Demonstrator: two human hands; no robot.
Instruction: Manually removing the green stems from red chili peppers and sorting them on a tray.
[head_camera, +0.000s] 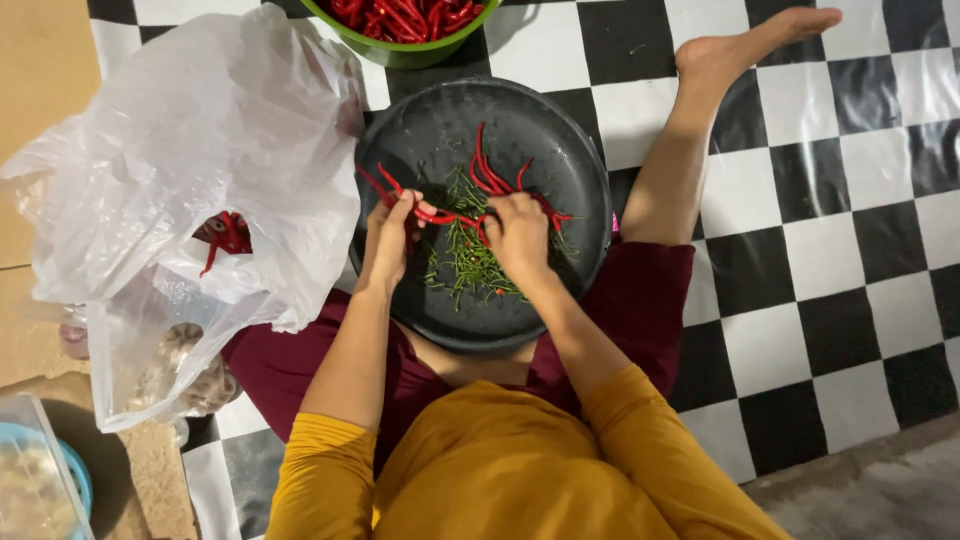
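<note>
Floor: black-and-white checkered mat, person seated.
Tray: round black tray on the lap, green stems piled at 6 o'clock.
Left hand: pinching a red chili.
Right hand: pinching that chili's other end.
Risk: a tilting lap could slide the loose chilies off; juice may sting the fingers.

A large crumpled bag of thin clear-white plastic lies on the floor at the left, with a few red chillies showing inside. At the bottom left corner stands a clear plastic container, only partly in view.
</note>
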